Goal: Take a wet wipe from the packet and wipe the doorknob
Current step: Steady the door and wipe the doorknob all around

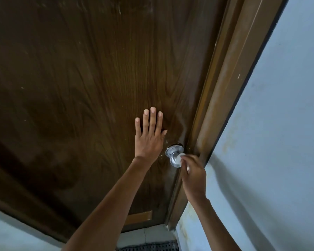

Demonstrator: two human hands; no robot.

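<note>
At doorknob (174, 157), right hand (193, 176) presses wipe (181, 156).

Left hand (149, 140) flat on door (80, 87), doorknob (173, 156) just right.

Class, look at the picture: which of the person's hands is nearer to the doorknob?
Right. The right hand presses a white wipe against the doorknob from its right side. The left hand lies flat and open on the door, up and left of the knob, not touching it.
</note>
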